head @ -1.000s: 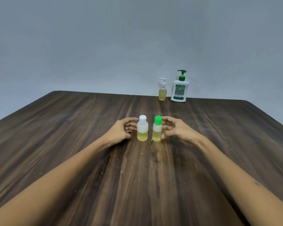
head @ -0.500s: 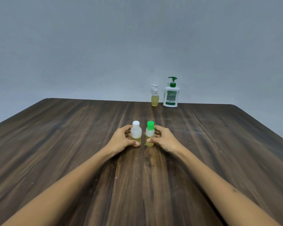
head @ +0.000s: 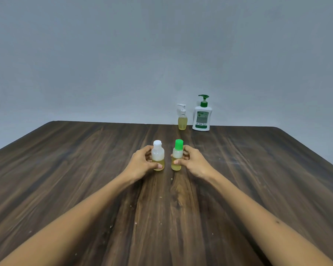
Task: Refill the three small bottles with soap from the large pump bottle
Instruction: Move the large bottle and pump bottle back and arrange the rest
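Two small bottles stand upright side by side in the middle of the table, each partly filled with yellow soap. My left hand [head: 141, 164] grips the white-capped bottle [head: 157, 155], thumb across its front. My right hand [head: 193, 163] grips the green-capped bottle [head: 177, 155] the same way. At the table's far edge stands a third small bottle [head: 182, 118] with a white pump and yellow soap inside. Just right of it is the large white pump bottle [head: 202, 116] with a green pump head.
The dark wooden table [head: 85, 179] runs wide to both sides, with small pale crumbs scattered near the front. A plain grey wall stands right behind the far edge.
My hands closed from loosely flanking the two small bottles to gripping them, thumbs now across the fronts. The camera tilted up, so everything sits lower in view.
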